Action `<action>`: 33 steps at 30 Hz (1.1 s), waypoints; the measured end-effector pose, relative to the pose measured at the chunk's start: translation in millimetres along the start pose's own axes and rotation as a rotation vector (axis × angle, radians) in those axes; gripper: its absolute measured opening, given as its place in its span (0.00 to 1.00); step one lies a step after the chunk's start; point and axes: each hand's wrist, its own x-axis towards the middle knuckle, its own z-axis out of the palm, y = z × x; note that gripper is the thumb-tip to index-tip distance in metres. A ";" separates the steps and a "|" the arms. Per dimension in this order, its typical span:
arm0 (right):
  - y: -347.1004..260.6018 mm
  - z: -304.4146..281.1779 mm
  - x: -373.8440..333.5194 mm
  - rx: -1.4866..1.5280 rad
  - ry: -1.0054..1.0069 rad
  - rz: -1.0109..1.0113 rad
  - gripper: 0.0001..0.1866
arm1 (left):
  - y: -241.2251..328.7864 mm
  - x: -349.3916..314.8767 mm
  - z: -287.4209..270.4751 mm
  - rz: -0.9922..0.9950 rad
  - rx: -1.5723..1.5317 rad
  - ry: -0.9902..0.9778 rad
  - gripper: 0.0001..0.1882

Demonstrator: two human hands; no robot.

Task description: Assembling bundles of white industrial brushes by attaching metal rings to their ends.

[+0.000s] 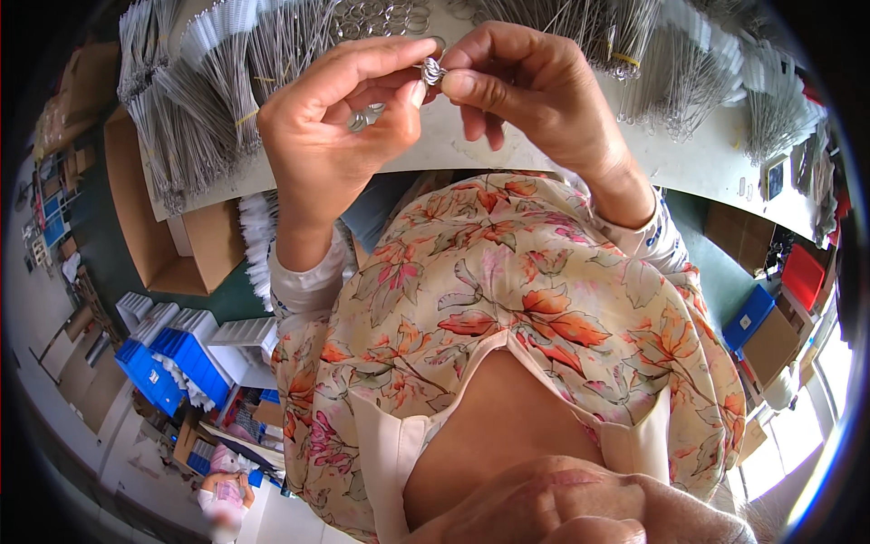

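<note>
Above the near part of the table, both my hands meet at a small shiny bunch of metal loops (432, 72). My left hand (340, 113) is closed, pinching it between thumb and forefinger. My right hand (521, 86) pinches the same bunch from the other side with thumb and forefinger, its other fingers curled down. Several loose metal rings (361, 119) show beneath my left fingers; whether they lie in the palm or on the table I cannot tell. Another ring (439, 43) shows just above the bunch. What joins the loops is too small to make out.
Bundles of thin wire-handled brushes (195, 109) lie along the table's left and more brushes (680, 91) along its right. A pile of metal rings (385, 16) sits at the back. An open cardboard box (195, 258) and blue bins (190, 363) stand at left. Another person (227, 490) is farther off.
</note>
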 end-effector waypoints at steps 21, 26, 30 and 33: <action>97.7 0.8 4.0 -1.215 -0.060 -0.628 0.10 | -104.0 53.6 -69.2 -0.241 1.308 -0.097 0.14; 19.0 -65.3 21.8 -1.465 0.321 -0.490 0.05 | -101.4 57.6 -80.7 -0.357 1.157 -0.067 0.12; 5.1 -125.4 29.2 -1.478 0.581 -0.163 0.13 | -92.9 47.1 -90.9 -0.328 1.169 0.047 0.11; 4.4 -122.9 31.4 -1.484 0.579 0.052 0.17 | -98.6 46.6 -79.2 -0.096 1.035 0.216 0.09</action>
